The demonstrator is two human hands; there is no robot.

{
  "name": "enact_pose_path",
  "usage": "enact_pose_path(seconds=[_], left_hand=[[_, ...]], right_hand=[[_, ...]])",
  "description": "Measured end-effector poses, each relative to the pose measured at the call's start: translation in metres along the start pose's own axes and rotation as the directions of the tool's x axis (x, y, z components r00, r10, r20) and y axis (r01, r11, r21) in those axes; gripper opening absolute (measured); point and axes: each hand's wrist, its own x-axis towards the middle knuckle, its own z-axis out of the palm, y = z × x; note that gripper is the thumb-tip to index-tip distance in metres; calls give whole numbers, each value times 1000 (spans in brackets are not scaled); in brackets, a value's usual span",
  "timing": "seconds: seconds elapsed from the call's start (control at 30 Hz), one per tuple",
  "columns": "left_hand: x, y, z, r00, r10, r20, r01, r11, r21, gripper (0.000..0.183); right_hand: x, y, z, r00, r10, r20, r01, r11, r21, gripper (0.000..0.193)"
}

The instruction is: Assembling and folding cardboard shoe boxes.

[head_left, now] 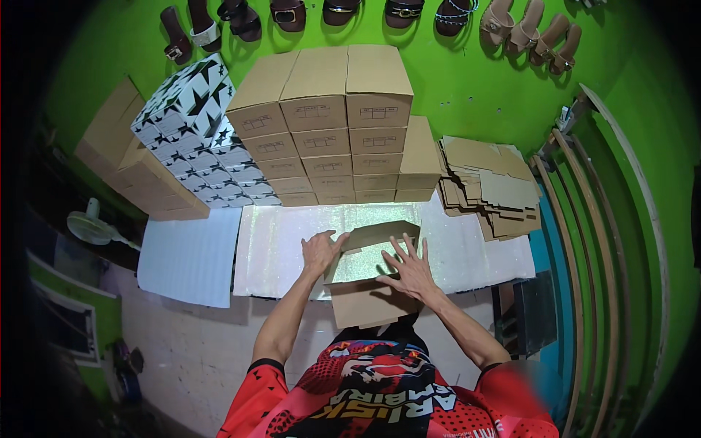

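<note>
A brown cardboard box [369, 304] stands partly unfolded at the table's front edge, its near panel hanging toward me. Through the middle of it the shimmering table cover shows. At the box's left side is my left hand [320, 252], fingers stretched out and thumb by the cardboard. My right hand [411, 273] lies over the right side with its fingers spread wide. Neither hand is closed around the cardboard. The far panel [380, 233] stands up between the hands.
Brown shoeboxes [318, 113] are stacked at the back, beside star-patterned boxes [186, 109]. Flattened cardboard [493, 175] lies at the back right. White foam sheet [188, 255] covers the left end. Sandals [339, 11] hang on the green wall; a fan [91, 219] stands far left.
</note>
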Motion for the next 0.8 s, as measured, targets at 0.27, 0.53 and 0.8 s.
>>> enact_pose_path(seconds=[0.27,0.53,0.8], left_hand=[[-10,2,13,854,300,-425,-208,946,251,75],[1,-52,8,956,127,-263,-72,975,209,38],[-13,-61,-9,965,-160,-206,165,986,10,45]], right_hand=[[30,-30,4,995,83,54,-80,996,-39,66],[11,-34,17,993,-4,115,-12,991,135,89],[-33,-33,67,998,62,2,-61,989,133,69]])
